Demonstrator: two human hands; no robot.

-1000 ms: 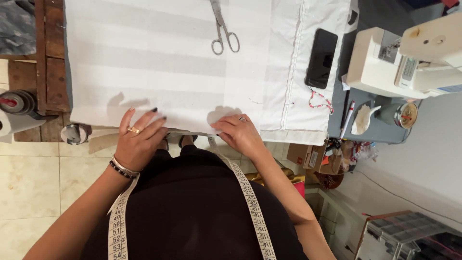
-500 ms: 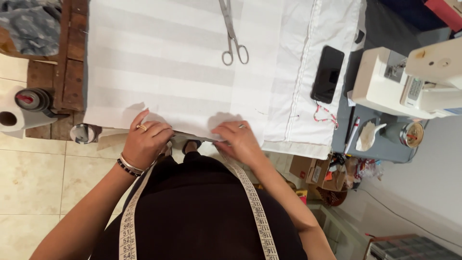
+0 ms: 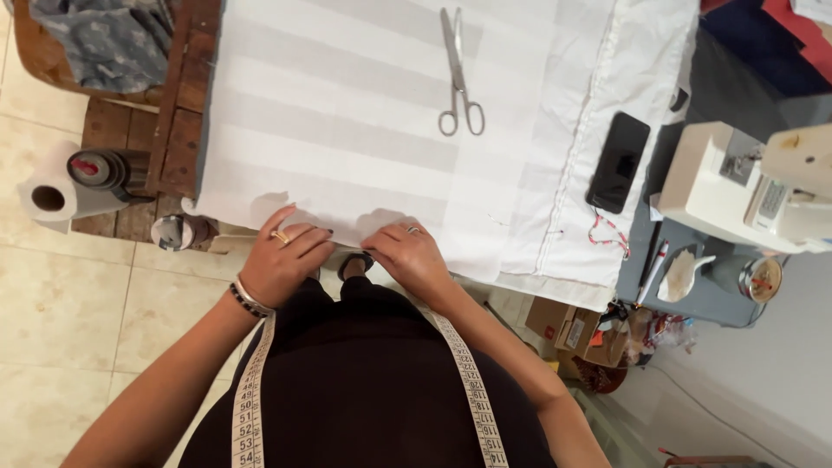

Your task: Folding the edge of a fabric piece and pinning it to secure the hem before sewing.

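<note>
A white striped cloth point(image 3: 364, 130) lies spread over the table. My left hand point(image 3: 282, 264) and my right hand point(image 3: 412, 257) both grip its near edge, fingers curled over the hem, a short way apart. Each hand wears a ring, and the left wrist has a beaded bracelet. A tape measure point(image 3: 251, 399) hangs round my neck down over my black top. Steel scissors point(image 3: 458, 78) lie shut on the cloth farther back, out of reach of both hands.
A black phone point(image 3: 618, 162) rests on the cloth's right side. A white sewing machine point(image 3: 745, 186) stands at the right. Thread cones point(image 3: 100, 169) and a paper roll point(image 3: 48, 199) sit left, beside a wooden bench point(image 3: 178, 95). Cardboard boxes point(image 3: 568, 329) lie on the floor.
My view has shifted, so the table sits lower and more to the right in frame. Both hands have closed on the cloth's near edge and drawn slightly nearer each other.
</note>
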